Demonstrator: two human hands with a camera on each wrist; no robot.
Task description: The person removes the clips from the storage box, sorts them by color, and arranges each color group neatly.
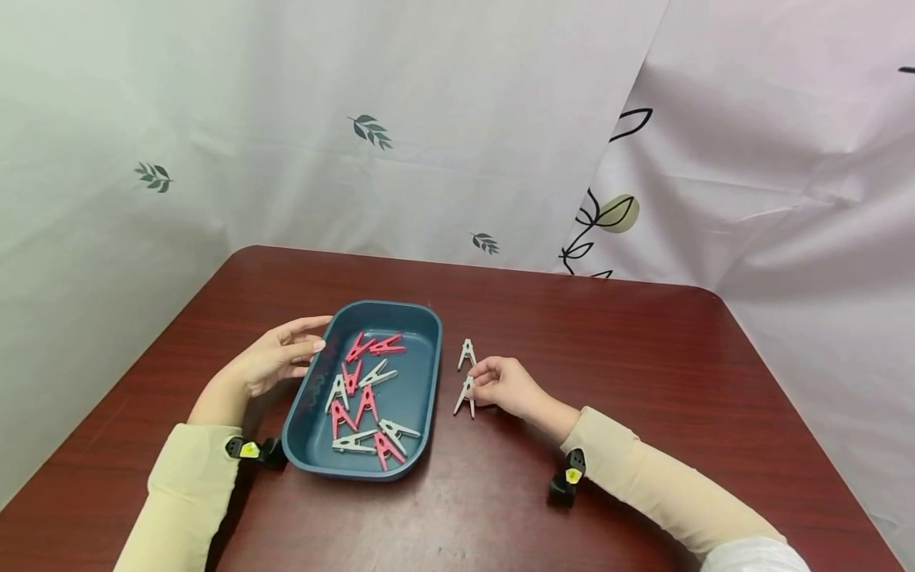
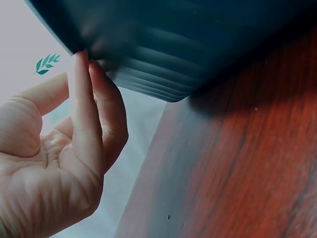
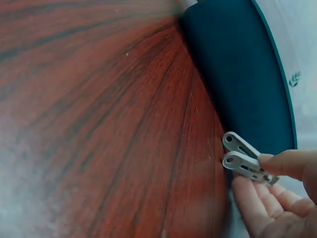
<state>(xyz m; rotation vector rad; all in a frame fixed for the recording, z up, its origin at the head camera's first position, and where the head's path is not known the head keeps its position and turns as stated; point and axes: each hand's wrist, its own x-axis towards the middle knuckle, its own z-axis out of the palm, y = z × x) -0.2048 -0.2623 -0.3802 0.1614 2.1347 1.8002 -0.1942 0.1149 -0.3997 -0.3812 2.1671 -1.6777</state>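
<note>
White is the clothespin [image 3: 241,159] your right hand [image 1: 506,388] is pinching beside the blue tray [image 1: 386,316], which your left hand [image 1: 275,357], fingers unclenched, is touching.

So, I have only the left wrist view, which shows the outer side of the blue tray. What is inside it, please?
Observer: Six red clothespins and four white clothespins lie in the blue tray.
Operator: Thank you. And what does the right hand do?
Observer: The right hand pinches a fifth white clothespin beside the tray.
Operator: Is that the only one outside the tray?
Observer: No, a sixth white clothespin lies on the reddish-brown table, just beyond the right hand's fingers.
</note>
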